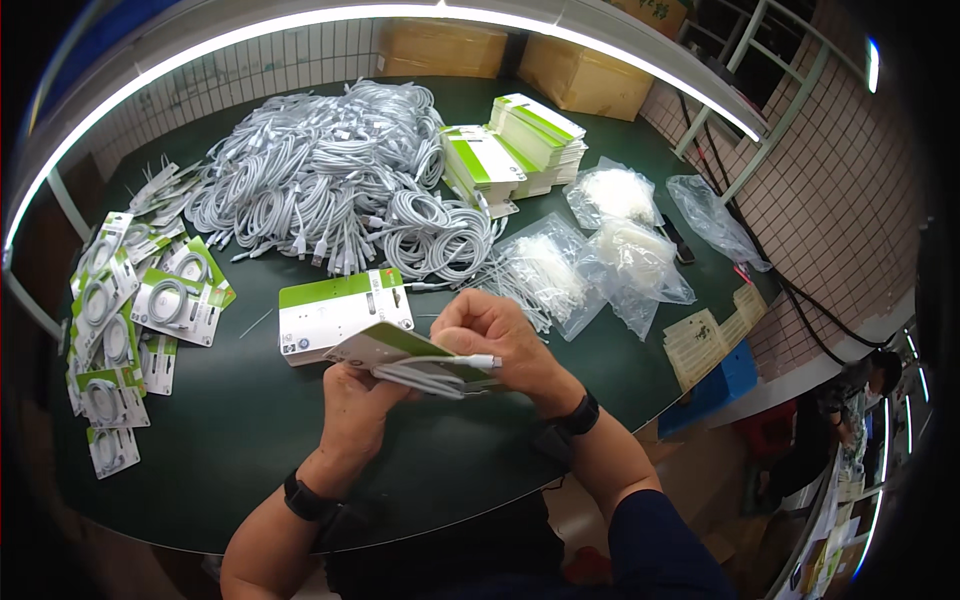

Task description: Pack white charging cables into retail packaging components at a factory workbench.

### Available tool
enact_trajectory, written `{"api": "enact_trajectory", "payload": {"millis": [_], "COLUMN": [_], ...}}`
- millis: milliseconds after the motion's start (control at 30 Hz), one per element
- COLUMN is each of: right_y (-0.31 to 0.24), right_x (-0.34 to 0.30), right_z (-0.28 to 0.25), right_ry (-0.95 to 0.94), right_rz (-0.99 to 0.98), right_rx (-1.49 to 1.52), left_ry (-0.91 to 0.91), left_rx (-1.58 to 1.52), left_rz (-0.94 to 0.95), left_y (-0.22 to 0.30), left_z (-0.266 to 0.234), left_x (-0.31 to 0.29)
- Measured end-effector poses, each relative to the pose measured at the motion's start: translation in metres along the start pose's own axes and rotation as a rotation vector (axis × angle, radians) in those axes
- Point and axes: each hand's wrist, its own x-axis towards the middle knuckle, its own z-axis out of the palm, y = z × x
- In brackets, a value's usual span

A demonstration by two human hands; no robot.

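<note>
Tilted above the near middle of the green table, a green and white packaging card [372,343] carries a coiled white cable [425,380] against its face. My left hand [354,408] grips the card's lower left edge between thumb and fingers. At its right end, my right hand [503,338] is closed on the card and cable, with a white connector sticking out by the fingers; its thumb and forefinger are pinched together. Whether a thin tie is in that pinch is too small to tell. Just behind lies a stack of similar cards [345,312].
A big heap of coiled cables [330,160] covers the table's back left. Carded cables [112,310] are piled at the left edge. Taller card stacks [545,135] stand at the back. Clear bags of white ties [545,270], a phone [678,240] and paper sheets [697,348] lie right.
</note>
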Motion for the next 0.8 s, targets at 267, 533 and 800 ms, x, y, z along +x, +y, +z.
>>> {"api": "enact_trajectory", "payload": {"millis": [267, 533, 800], "right_y": [-0.006, -0.008, -0.019], "right_x": [-0.004, -0.005, -0.005], "right_z": [-0.012, -0.003, 0.004], "right_ry": [0.199, 0.342, 0.225], "right_rz": [-0.113, -0.138, -0.174], "right_rx": [-0.032, -0.422, -0.576], "left_ry": [0.182, 0.257, 0.033], "left_rx": [-0.214, 0.035, 1.281], "left_rz": [-0.039, 0.204, 0.781], "left_y": [-0.003, 0.013, 0.079], "left_z": [0.005, -0.002, -0.002], "left_x": [0.005, 0.004, 0.010]}}
